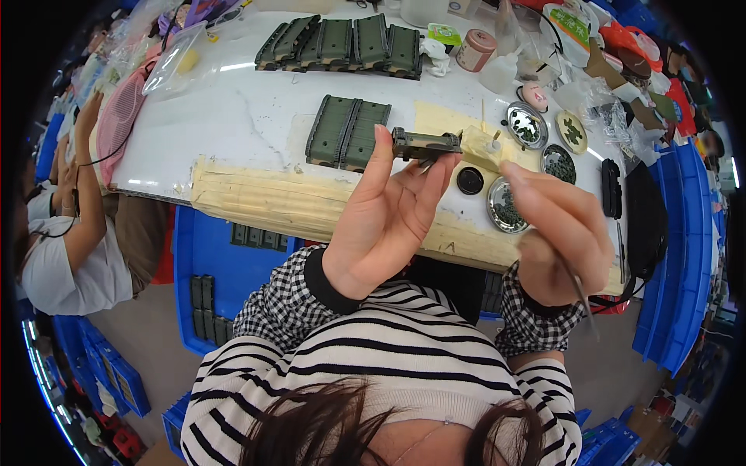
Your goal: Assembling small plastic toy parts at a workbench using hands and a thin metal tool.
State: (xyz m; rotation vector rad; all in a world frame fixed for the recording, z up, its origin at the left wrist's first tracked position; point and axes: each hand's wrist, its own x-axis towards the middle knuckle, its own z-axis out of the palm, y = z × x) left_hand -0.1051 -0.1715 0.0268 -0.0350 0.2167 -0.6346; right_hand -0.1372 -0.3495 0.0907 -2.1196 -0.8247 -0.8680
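Observation:
My left hand (381, 221) is raised palm up over the taped table edge. Its thumb and fingers are closed on a small dark green camouflage-painted part (426, 145). To the right, my right hand (563, 233), blurred, pinches a thin dark metal tool (581, 295) whose lower end points toward my lap; whether it is tweezers I cannot tell. Its fingertips are apart from the part. Between the hands lie a round black lid (470, 180) and a small yellow-taped holder (480, 149). A metal dish (495, 211) of tiny green pieces is beside my right hand.
Camouflage panels (347, 132) lie beyond my left hand, with a row of several more (342, 46) farther back. Other dishes (558, 146), a pink jar (475, 50) and clutter fill the right. A blue bin (186, 272) stands below; a person (78, 256) sits at left.

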